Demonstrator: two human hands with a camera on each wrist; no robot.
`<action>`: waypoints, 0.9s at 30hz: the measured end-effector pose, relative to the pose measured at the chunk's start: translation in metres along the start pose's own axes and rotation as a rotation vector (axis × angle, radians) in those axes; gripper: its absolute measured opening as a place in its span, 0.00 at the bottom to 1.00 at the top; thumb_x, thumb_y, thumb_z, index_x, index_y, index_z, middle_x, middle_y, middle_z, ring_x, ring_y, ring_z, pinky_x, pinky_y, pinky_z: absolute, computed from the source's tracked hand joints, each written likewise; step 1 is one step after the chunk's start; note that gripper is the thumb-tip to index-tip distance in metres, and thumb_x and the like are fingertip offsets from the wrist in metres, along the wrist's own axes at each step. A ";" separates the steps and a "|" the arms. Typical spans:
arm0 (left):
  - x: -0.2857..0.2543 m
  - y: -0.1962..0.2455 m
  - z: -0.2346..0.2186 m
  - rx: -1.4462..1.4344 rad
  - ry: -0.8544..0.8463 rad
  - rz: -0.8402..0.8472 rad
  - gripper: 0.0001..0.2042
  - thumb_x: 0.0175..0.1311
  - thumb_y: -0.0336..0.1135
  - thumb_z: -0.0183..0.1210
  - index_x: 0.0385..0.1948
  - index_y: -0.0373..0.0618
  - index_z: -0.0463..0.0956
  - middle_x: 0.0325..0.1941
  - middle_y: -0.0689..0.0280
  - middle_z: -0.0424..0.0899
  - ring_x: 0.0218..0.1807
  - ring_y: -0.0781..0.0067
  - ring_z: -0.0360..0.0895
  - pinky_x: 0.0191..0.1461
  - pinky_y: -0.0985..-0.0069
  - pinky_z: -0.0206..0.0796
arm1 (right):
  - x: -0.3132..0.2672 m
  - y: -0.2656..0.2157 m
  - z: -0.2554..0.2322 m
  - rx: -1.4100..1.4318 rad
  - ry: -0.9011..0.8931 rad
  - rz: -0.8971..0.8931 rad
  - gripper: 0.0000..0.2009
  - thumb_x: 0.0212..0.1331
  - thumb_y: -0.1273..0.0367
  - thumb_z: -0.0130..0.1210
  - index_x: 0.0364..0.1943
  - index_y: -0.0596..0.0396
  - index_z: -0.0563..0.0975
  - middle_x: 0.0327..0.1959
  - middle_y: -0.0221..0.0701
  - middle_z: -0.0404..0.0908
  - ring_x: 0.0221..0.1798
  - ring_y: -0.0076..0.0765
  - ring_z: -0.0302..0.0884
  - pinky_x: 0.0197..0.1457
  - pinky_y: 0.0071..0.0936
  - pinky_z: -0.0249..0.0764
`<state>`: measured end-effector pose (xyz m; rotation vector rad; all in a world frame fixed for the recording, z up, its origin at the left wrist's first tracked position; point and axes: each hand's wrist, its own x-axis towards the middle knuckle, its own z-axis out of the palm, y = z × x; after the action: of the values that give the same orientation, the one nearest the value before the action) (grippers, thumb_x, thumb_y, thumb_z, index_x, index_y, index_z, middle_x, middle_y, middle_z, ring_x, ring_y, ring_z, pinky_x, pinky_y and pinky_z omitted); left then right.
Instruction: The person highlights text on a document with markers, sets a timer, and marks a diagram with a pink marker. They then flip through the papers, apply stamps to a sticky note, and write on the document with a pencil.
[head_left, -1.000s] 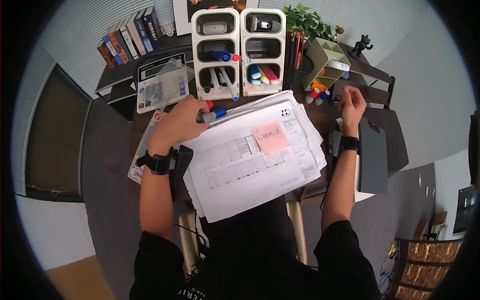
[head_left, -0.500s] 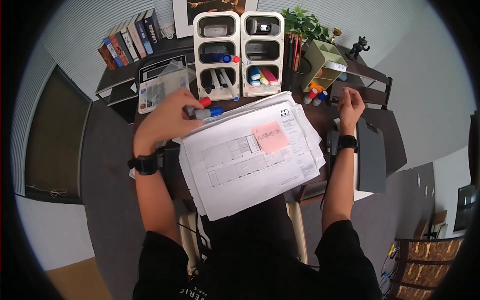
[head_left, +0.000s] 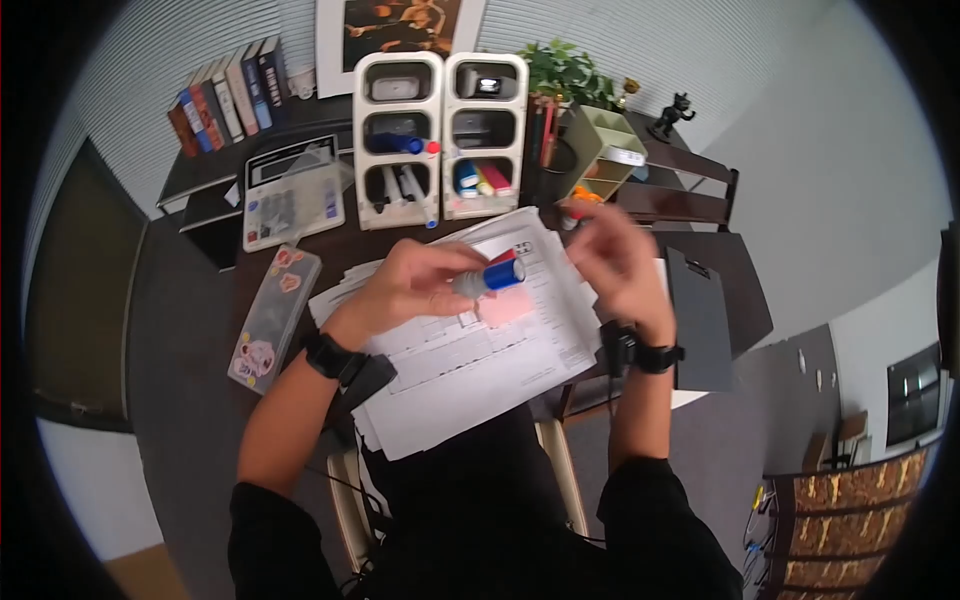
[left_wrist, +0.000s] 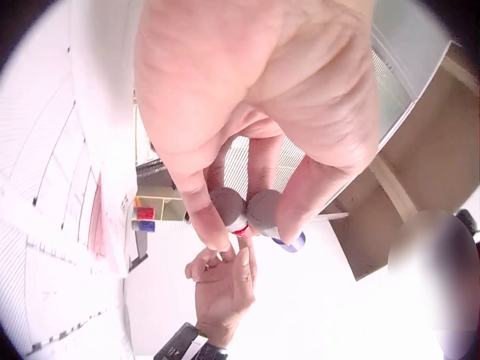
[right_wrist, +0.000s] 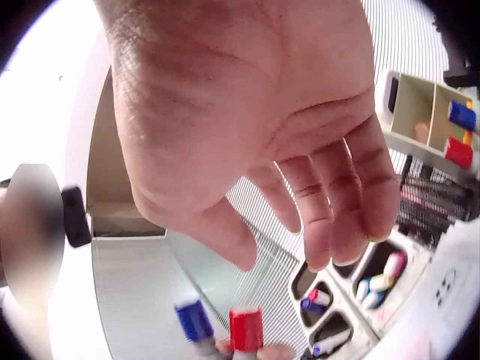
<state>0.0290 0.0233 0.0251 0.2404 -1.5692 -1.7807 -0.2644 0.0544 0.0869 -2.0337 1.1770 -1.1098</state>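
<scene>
Above the stack of papers (head_left: 460, 380), my left hand (head_left: 400, 290) pinches two stubby grey tubes side by side, one with a blue cap (head_left: 503, 275) and one with a red cap (right_wrist: 246, 330). Thumb and fingers grip the grey ends (left_wrist: 229, 204), and the caps point toward the right hand. My right hand (head_left: 620, 265), blurred in the head view, hovers just right of the tubes. Its fingers (right_wrist: 319, 225) are loosely bent, with nothing between them. A pink sticky note (head_left: 505, 306) lies on the top sheet under the tubes.
Two white pen racks (head_left: 397, 216) stand at the back, holding pens and highlighters. Right of them is a green organizer (head_left: 603, 140), with similar red-capped (right_wrist: 459, 152) and blue-capped tubes (right_wrist: 462, 114) beside it. A clear stickered case (head_left: 275, 315) lies left; a dark folder (head_left: 705, 330) lies right.
My left hand has lifted the two tubes from the papers' back left edge and brought them right, over the sheets. My right hand has moved left and nearer, toward the caps.
</scene>
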 end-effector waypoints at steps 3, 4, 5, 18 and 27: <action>-0.001 -0.002 0.007 0.041 -0.047 -0.009 0.22 0.57 0.24 0.70 0.54 0.26 0.78 0.57 0.53 0.78 0.57 0.66 0.76 0.59 0.72 0.71 | -0.013 -0.007 0.031 0.005 -0.102 0.009 0.20 0.57 0.76 0.65 0.55 0.57 0.79 0.25 0.25 0.79 0.25 0.17 0.74 0.30 0.20 0.71; -0.001 -0.001 0.009 0.022 -0.063 -0.023 0.22 0.57 0.23 0.69 0.54 0.26 0.78 0.58 0.53 0.78 0.57 0.66 0.76 0.60 0.72 0.71 | -0.016 -0.004 0.037 0.090 -0.080 0.040 0.18 0.57 0.76 0.64 0.53 0.58 0.80 0.25 0.25 0.79 0.25 0.17 0.74 0.31 0.19 0.71; -0.001 -0.003 0.010 0.012 -0.071 -0.026 0.22 0.57 0.23 0.69 0.54 0.26 0.78 0.58 0.53 0.78 0.57 0.66 0.76 0.60 0.72 0.71 | -0.021 -0.002 0.042 0.176 -0.058 0.073 0.16 0.58 0.77 0.64 0.51 0.59 0.80 0.26 0.24 0.79 0.26 0.16 0.74 0.31 0.19 0.71; 0.002 -0.010 0.004 0.084 -0.052 0.016 0.22 0.58 0.26 0.69 0.55 0.30 0.79 0.63 0.55 0.74 0.67 0.64 0.71 0.66 0.68 0.68 | -0.021 0.000 0.026 0.210 0.029 0.080 0.10 0.59 0.76 0.66 0.44 0.61 0.82 0.33 0.29 0.86 0.29 0.17 0.80 0.31 0.17 0.73; -0.001 -0.008 0.003 0.077 0.248 0.049 0.20 0.65 0.28 0.61 0.57 0.26 0.75 0.42 0.59 0.83 0.46 0.70 0.78 0.54 0.71 0.69 | 0.054 0.052 -0.025 -0.506 0.163 0.070 0.11 0.55 0.67 0.68 0.37 0.60 0.85 0.26 0.37 0.85 0.26 0.37 0.83 0.33 0.32 0.76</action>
<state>0.0244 0.0261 0.0179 0.4393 -1.4534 -1.5884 -0.2932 -0.0189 0.0811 -2.2717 1.7412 -1.0336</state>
